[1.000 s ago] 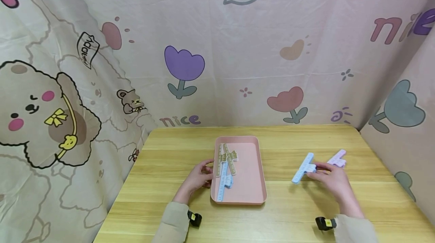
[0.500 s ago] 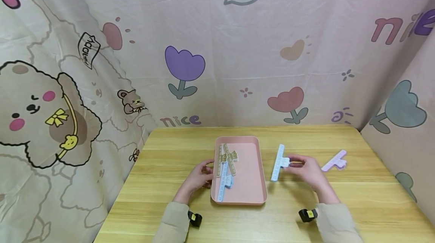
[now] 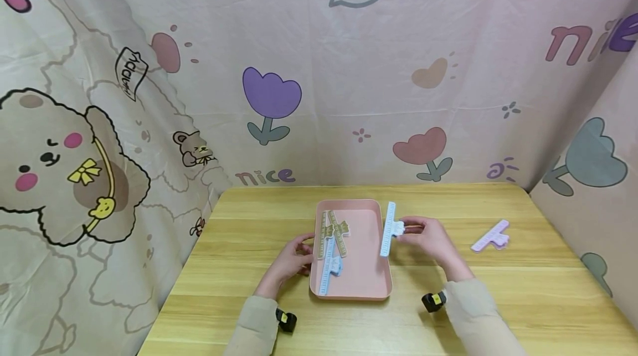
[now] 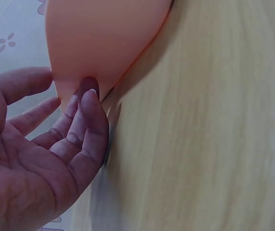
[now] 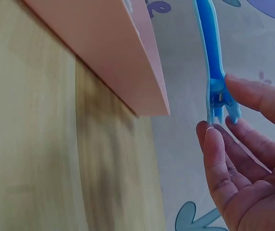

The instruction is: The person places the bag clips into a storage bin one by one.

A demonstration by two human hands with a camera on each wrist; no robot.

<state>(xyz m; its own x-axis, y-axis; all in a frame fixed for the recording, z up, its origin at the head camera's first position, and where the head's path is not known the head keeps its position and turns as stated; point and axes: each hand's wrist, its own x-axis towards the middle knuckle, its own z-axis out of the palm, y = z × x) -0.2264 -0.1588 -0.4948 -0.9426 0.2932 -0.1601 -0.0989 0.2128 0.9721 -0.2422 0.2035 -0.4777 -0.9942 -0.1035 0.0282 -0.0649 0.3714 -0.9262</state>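
Observation:
My right hand pinches a light blue long clip with ruler marks by its short handle. The clip is held up over the right rim of a pink tray. In the right wrist view, the thumb and fingers are on either side of the clip's sprung end. My left hand is at the tray's left side, with fingertips against its outer wall and fingers loosely bent. Inside the tray on its left lie two gold-brown clips and another blue clip, overlapping.
A lilac clip lies on the wooden table to the right of the right hand. A patterned cloth hangs behind the table and at both sides.
My right hand has carried the blue clip leftward from beside the lilac clip to the tray's right rim, turning it more upright in view. The left hand and tray stay put.

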